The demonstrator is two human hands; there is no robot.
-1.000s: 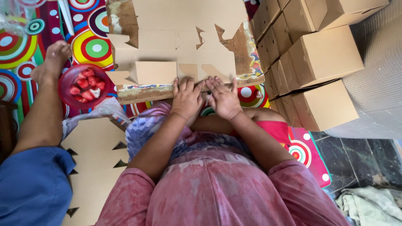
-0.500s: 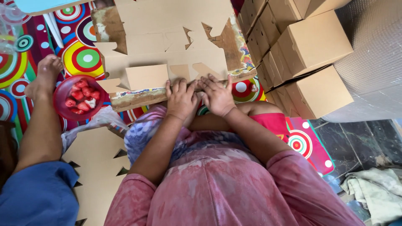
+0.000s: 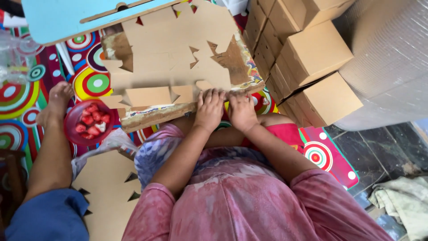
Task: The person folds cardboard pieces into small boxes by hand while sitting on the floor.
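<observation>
A flat brown die-cut cardboard blank (image 3: 178, 58) lies on a worn low wooden board (image 3: 156, 115) in front of me. My left hand (image 3: 209, 109) and my right hand (image 3: 240, 110) rest side by side on the near edge of the blank, fingers bent down over a small flap and pressing it against the board's edge. Two other flaps (image 3: 149, 96) stand folded along the same edge to the left of my hands.
Folded brown cardboard boxes (image 3: 312, 53) are stacked at the right. More flat blanks (image 3: 104, 192) lie at my lower left. A red bowl of red pieces (image 3: 89, 122) sits beside another person's bare foot (image 3: 55, 105). A light blue board (image 3: 67, 15) is at top left.
My fingers have curled over the near flap and both hands have drawn closer together. The view has tilted, bringing the light blue board into sight.
</observation>
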